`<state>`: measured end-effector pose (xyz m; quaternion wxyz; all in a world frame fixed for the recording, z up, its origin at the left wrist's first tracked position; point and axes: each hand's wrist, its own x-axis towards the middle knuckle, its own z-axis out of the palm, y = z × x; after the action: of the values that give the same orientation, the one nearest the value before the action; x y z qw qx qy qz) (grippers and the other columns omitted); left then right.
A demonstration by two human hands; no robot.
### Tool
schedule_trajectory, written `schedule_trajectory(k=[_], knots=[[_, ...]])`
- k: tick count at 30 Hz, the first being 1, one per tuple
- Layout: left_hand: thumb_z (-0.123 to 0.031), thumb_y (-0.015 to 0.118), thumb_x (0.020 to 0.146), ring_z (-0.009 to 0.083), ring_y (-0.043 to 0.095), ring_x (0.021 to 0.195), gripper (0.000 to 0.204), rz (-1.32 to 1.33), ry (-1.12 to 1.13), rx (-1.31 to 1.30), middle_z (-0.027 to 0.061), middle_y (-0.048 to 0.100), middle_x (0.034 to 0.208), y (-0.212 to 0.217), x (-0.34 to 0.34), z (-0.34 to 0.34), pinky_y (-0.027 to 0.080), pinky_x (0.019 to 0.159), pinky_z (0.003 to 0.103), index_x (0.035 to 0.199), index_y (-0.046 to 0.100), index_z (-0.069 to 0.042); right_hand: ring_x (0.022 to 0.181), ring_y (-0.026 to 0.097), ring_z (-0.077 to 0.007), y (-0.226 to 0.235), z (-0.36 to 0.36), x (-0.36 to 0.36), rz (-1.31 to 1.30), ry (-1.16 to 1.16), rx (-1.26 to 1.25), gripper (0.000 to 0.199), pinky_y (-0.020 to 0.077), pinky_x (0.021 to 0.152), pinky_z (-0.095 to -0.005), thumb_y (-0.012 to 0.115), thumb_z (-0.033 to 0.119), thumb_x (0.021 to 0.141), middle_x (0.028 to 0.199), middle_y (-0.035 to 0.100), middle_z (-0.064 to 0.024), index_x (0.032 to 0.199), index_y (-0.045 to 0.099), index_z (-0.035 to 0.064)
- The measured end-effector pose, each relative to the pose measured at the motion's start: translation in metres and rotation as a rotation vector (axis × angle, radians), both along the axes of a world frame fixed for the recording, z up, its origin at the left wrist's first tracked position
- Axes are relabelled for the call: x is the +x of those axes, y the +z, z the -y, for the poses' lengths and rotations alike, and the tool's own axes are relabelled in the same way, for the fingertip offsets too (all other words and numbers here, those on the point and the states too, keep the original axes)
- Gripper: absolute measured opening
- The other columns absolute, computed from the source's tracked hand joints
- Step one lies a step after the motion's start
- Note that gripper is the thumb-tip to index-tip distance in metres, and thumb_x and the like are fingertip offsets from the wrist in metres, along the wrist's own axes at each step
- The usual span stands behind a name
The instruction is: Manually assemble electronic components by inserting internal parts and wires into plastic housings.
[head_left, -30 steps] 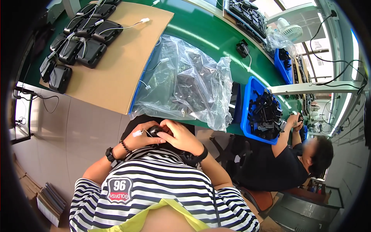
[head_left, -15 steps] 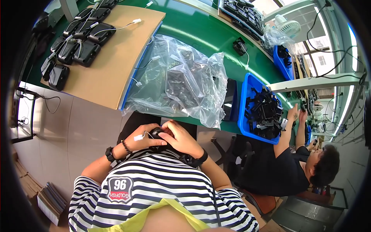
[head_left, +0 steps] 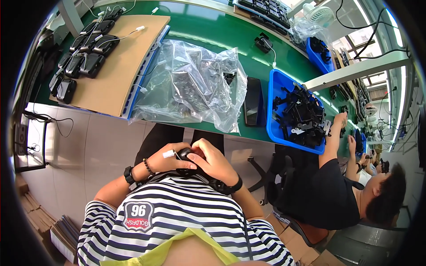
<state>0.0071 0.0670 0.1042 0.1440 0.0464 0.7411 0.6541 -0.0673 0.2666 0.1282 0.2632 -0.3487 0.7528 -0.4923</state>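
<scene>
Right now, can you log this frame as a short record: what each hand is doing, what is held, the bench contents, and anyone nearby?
left hand: grips the small black part from its left side; a white connector sticks out by the fingers
right hand: cupped over the same part, fingers on top
held item: small black part, held over the lap, mostly covered
bench: green table with a clear plastic bag, a cardboard sheet carrying black devices, and a blue bin of black parts
nearby: another person's hand at the bin's right edge
</scene>
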Motion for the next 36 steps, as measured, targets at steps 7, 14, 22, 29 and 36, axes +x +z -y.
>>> schedule_trajectory(k=[7, 14, 22, 29, 36], knots=[[-0.036, 0.087, 0.079, 0.0158, 0.062, 0.081, 0.051, -0.046, -0.021, -0.041, 0.0089, 0.067, 0.089, 0.003, -0.005, -0.016, 0.05, 0.073, 0.031, 0.108, 0.065, 0.0, 0.082, 0.06, -0.0177, -0.001, -0.013, 0.003, 0.005, -0.04, 0.037, 0.021, 0.051, 0.077, -0.0307, 0.066, 0.016, 0.097, 0.093, 0.057, -0.0078, 0.108, 0.056, 0.0012], [-0.037, 0.087, 0.079, 0.0143, 0.062, 0.081, 0.052, 0.031, -0.116, -0.038, 0.008, 0.068, 0.089, 0.002, -0.013, -0.02, 0.05, 0.072, 0.03, 0.109, 0.065, 0.0, 0.082, 0.058, -0.0165, -0.006, -0.031, 0.004, 0.05, -0.012, -0.055, 0.02, 0.0489, 0.075, -0.0289, 0.064, 0.014, 0.098, 0.096, 0.057, -0.0079, 0.109, 0.055, 0.001], [-0.037, 0.085, 0.08, 0.0143, 0.062, 0.079, 0.05, 0.009, -0.073, -0.021, 0.0085, 0.068, 0.087, -0.005, -0.005, -0.024, 0.05, 0.071, 0.03, 0.107, 0.065, 0.0, 0.082, 0.057, -0.0144, 0.002, -0.029, 0.008, 0.114, -0.035, -0.033, 0.019, 0.0481, 0.074, -0.0283, 0.063, 0.014, 0.099, 0.094, 0.058, -0.0072, 0.11, 0.054, 0.0005], [-0.037, 0.085, 0.081, 0.0149, 0.064, 0.081, 0.049, -0.013, -0.106, -0.093, 0.0095, 0.069, 0.086, 0.003, -0.004, -0.028, 0.051, 0.072, 0.032, 0.106, 0.065, 0.0, 0.081, 0.057, -0.014, -0.004, -0.035, 0.012, 0.146, -0.076, 0.037, 0.019, 0.0482, 0.074, -0.028, 0.063, 0.014, 0.099, 0.095, 0.058, -0.0071, 0.11, 0.054, 0.0009], [-0.037, 0.087, 0.078, 0.016, 0.064, 0.083, 0.053, 0.021, -0.074, -0.114, 0.0098, 0.069, 0.093, -0.029, -0.011, -0.024, 0.051, 0.075, 0.032, 0.109, 0.066, 0.0, 0.079, 0.062, -0.0193, -0.016, -0.022, 0.012, -0.04, -0.16, 0.05, 0.022, 0.0506, 0.071, -0.0321, 0.066, 0.017, 0.097, 0.09, 0.058, -0.0098, 0.107, 0.055, 0.0005]])
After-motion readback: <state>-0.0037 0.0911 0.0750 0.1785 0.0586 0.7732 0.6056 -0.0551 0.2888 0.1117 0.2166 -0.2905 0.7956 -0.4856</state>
